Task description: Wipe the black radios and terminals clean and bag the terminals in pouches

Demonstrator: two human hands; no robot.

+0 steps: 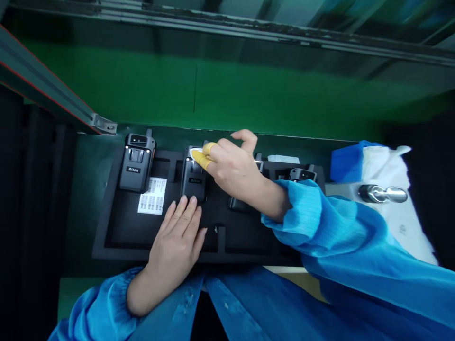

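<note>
A black foam tray [117, 227] lies on the green bench and holds several black handheld radios. My left hand [177, 241] rests flat on the tray, fingers stretched, fingertips touching the lower end of the middle radio [193, 182]. My right hand [232, 168], with yellow finger cots, pinches a small white wipe [195, 153] against the top of that same radio. Another radio marked "Riton" [136, 163] stands in the tray's left slot, beside a white barcode label [152, 195]. Two more radios are partly hidden behind my right wrist.
At the right lie a blue cloth [346, 163], white cloth or paper [398, 208] and a shiny metal tool [382, 193]. A green wall rises behind the tray. A metal rail [53, 92] slants in at the upper left.
</note>
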